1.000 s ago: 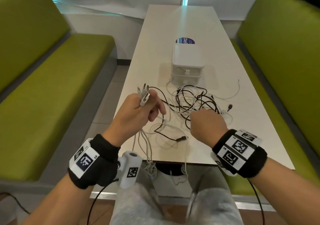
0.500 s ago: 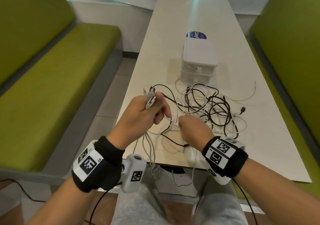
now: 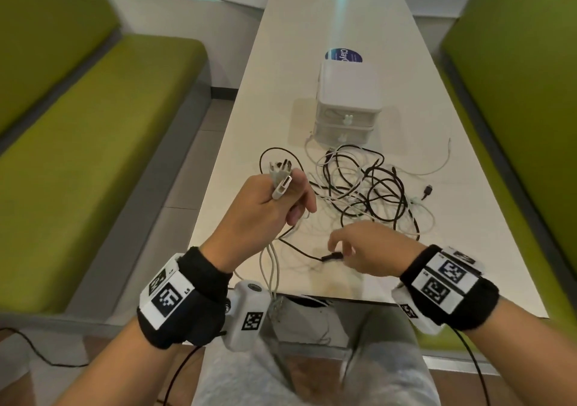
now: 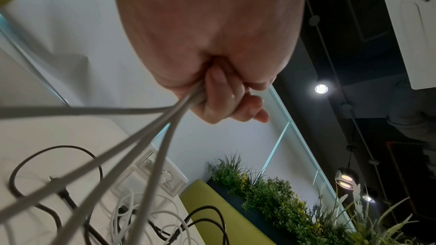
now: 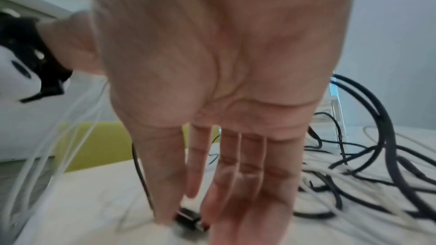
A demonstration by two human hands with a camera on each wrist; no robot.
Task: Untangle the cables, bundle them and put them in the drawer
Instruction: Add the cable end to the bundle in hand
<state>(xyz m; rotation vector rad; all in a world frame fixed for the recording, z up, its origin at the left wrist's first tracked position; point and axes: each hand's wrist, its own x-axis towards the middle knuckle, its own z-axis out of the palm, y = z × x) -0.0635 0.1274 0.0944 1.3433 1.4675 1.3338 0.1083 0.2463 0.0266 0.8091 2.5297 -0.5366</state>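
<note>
The tangled cables (image 3: 368, 193) are lying on the table (image 3: 337, 15) before the drawer unit (image 3: 348, 106), while the raised left hand (image 3: 265, 209) is gripping several white cable ends and the lowered right hand (image 3: 371, 252) is pinching a black plug (image 3: 331, 256).

Soft, even indoor light; the table (image 3: 312, 62) shows pale glare at its far end. The drawer box (image 3: 348, 93) casts a faint shadow leftward. Head view bends at its edges. Right wrist view is motion-blurred; ceiling lamps (image 4: 321, 88) flare in the left wrist view.
</note>
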